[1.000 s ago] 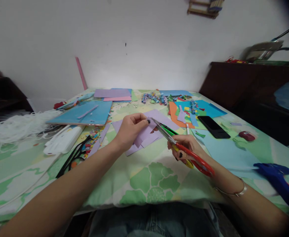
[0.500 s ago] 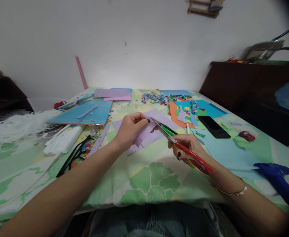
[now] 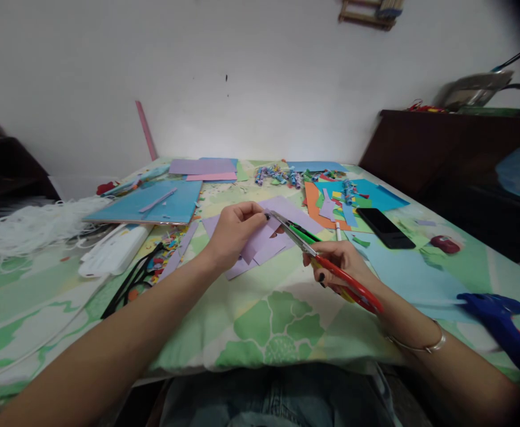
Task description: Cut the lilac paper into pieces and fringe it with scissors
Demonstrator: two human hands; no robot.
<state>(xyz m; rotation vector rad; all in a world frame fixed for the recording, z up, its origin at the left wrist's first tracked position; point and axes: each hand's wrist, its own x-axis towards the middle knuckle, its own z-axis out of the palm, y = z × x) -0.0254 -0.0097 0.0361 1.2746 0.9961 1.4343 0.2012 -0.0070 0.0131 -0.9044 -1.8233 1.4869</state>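
Note:
My left hand [image 3: 237, 231] pinches a piece of purple paper [image 3: 260, 240] above the middle of the table. In my right hand [image 3: 337, 264] are red-handled scissors [image 3: 351, 281], their blades pointing away to the left, with the tips at the paper beside my left thumb. Something green and black, with a yellow part lower down, shows next to the scissors under my right hand; I cannot tell whether it belongs to them. More purple paper [image 3: 281, 204] lies flat beneath and behind my left hand. My left fingertips are partly hidden by the paper and blades.
On the right lie a black phone [image 3: 385, 228], a dark red computer mouse [image 3: 445, 244] and a blue glue gun [image 3: 493, 317]. Leftward are a blue sheet stack [image 3: 153, 201], a white power strip [image 3: 115, 252] and tangled white cord [image 3: 37, 231]. Curled paper pieces [image 3: 280, 176] sit at the back.
The scissor tips have shifted very slightly to the left at the purple paper. Otherwise both hands keep nearly the same place and grip.

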